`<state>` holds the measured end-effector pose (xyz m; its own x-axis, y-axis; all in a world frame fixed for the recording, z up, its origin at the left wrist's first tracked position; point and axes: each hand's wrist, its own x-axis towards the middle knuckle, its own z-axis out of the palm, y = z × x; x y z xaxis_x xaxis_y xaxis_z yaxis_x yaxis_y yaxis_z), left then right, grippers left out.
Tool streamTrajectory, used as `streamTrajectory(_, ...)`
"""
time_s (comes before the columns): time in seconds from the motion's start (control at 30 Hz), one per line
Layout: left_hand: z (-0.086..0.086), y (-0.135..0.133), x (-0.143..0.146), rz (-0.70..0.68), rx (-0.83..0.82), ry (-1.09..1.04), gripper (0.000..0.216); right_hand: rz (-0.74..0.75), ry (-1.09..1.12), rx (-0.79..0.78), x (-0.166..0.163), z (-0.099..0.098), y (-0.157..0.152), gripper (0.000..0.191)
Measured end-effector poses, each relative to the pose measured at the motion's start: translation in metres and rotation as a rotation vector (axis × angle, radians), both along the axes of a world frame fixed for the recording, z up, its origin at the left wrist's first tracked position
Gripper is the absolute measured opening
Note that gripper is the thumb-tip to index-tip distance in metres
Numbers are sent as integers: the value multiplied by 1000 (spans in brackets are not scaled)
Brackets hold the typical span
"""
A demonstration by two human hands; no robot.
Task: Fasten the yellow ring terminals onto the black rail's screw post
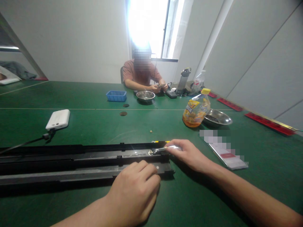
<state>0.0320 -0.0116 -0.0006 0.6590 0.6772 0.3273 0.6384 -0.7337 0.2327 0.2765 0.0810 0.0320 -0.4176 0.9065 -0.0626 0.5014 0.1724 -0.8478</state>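
Two long black metal rails (99,154) lie side by side across the green table, reaching out of view on the left. My right hand (187,153) grips a small shiny wrench (163,149). The wrench's head meets a brass-coloured nut (150,152) inside the far rail. With its fingers curled down over the near rail close to the right end, my left hand (139,186) grips that rail; its fingertips are partly hidden. A small screw head or hole (157,167) shows on the near rail beside my left fingers.
A brass-coloured ring (151,131) lies beyond the rails. A white box with a cable (58,119) sits left. Toward the right are a yellow-capped bottle (195,108), a metal bowl (220,118) and a flat packet (227,154). Opposite, a person (142,75) holds a phone near a blue basket (116,96).
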Motion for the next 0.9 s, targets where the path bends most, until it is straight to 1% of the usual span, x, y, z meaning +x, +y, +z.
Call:
streamTrajectory(0.33,-2,0,-1,-6,6,-10,11,6,45,50,5,-4,6,35)
streamTrajectory(0.53,-1,0,0,0,-9,11,10,51,50,47,3,-7,6,33)
streamTrajectory(0.9,-1,0,1,-7,-19,-18,13,91,6,105,4,-14,1,30)
